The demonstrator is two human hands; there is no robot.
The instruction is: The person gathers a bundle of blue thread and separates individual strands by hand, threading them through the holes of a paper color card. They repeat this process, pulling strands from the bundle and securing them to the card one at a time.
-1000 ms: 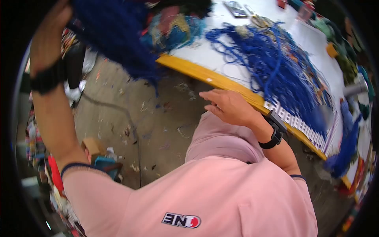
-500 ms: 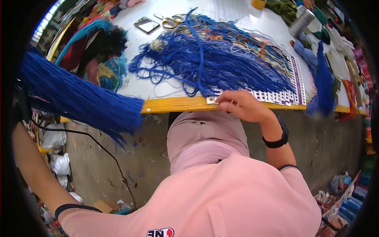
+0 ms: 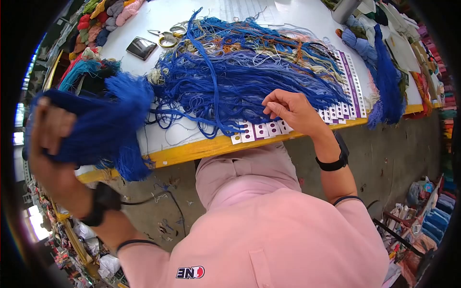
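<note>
At the left, my left hand (image 3: 53, 129) is wrapped round a thick hank of blue yarn (image 3: 91, 125), whose loose cut ends fan out over the table's edge. My right hand (image 3: 290, 109) is above the front of a large spread of blue yarn (image 3: 230, 81), fingers curled and thumb near the index finger. Whether any strand lies between those fingertips I cannot make out. White cards with punched holes (image 3: 259, 130) stick out from under the spread yarn along the front edge. Lighter blue, orange and cream strands (image 3: 297, 48) lie behind the blue ones.
Scissors with golden handles (image 3: 168, 39) and a phone (image 3: 142, 48) lie behind the yarn. Coloured skeins (image 3: 113, 17) are heaped at the back left. Another blue hank (image 3: 386, 86) hangs over the yellow table edge (image 3: 192, 150) at right, near a metal bottle (image 3: 345, 9).
My left hand has come inward and up with the blue hank, which now lies partly over the table's left side. My right hand stays near the card row, slightly further over the yarn.
</note>
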